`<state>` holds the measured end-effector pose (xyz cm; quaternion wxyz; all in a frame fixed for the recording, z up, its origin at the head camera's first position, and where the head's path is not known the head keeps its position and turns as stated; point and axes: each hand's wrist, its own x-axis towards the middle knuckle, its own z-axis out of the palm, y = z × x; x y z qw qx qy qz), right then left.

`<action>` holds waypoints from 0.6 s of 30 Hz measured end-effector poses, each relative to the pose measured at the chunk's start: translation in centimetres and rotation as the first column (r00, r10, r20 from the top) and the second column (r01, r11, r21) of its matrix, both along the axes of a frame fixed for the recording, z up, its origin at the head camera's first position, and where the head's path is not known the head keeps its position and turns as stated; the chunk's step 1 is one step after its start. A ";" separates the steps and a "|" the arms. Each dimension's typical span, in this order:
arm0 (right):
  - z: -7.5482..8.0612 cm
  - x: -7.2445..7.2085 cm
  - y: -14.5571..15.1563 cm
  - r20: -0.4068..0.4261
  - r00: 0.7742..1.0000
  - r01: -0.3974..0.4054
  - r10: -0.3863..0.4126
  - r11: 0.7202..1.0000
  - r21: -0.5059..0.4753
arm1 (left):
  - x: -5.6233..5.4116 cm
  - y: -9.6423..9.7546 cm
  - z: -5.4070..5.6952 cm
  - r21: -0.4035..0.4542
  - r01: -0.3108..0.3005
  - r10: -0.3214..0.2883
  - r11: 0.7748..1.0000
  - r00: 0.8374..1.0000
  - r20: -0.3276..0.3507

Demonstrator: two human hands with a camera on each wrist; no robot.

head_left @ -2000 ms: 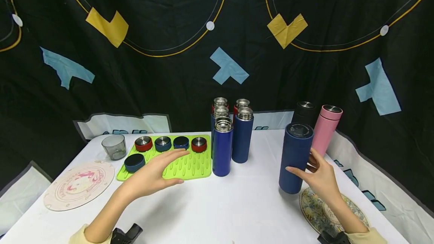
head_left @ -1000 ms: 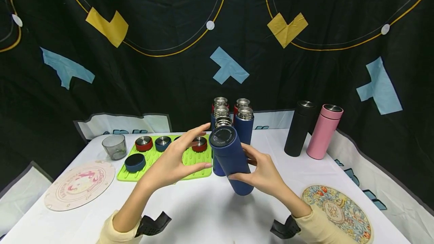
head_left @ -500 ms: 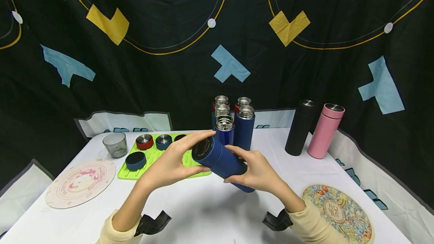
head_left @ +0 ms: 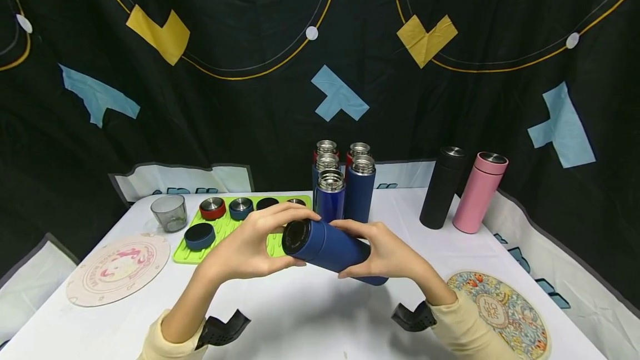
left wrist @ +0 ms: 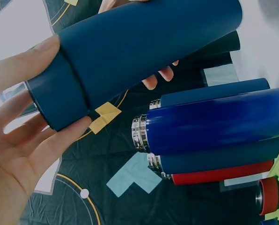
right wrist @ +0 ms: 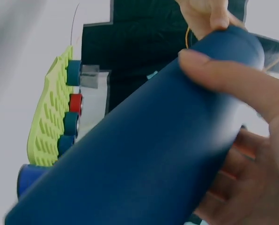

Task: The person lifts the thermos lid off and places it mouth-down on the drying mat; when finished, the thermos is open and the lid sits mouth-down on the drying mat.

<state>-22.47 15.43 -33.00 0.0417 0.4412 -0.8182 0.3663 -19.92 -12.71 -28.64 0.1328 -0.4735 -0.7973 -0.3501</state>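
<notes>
Navy bottle (head_left: 337,251) aslant, two grips

Aloft above the white table (head_left: 300,318), lid (head_left: 311,242) to the left, in front of the uncapped bottles (head_left: 330,201). Clasped around the middle by the right hand (head_left: 387,251), probably to bear the weight; pinched at the lid by the left hand (head_left: 247,249), perhaps to steady that end. Loose caps (head_left: 212,209) spaced on a green mat (head_left: 225,229), seemingly for order.

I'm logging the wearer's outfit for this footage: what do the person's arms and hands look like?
The left sleeve and right sleeve are pale yellow and plain where visible. The left hand and right hand are bare. An angular black piece juts out by each sleeve's end.
</notes>
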 end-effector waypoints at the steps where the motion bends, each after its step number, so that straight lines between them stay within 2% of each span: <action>1: -0.1 -0.2 0.1 0.017 1.000 -0.011 0.011 1.000 -0.008 | -0.1 0.0 -0.1 0.005 0.001 -0.001 1.000 1.000 -0.013; 5: -0.3 -0.8 0.6 0.039 0.998 -0.041 0.042 0.999 -0.036 | -0.2 0.2 -0.3 0.029 0.020 -0.019 0.999 0.999 -0.039; 13: -0.2 -0.9 0.8 -0.061 0.996 -0.065 0.062 0.996 -0.058 | -0.4 0.3 -0.5 0.057 0.021 -0.019 0.998 0.999 -0.034; 18: -0.1 -0.7 0.8 -0.073 0.995 -0.070 0.065 0.996 -0.061 | -0.4 0.2 -0.4 0.067 0.027 -0.025 0.997 0.999 -0.032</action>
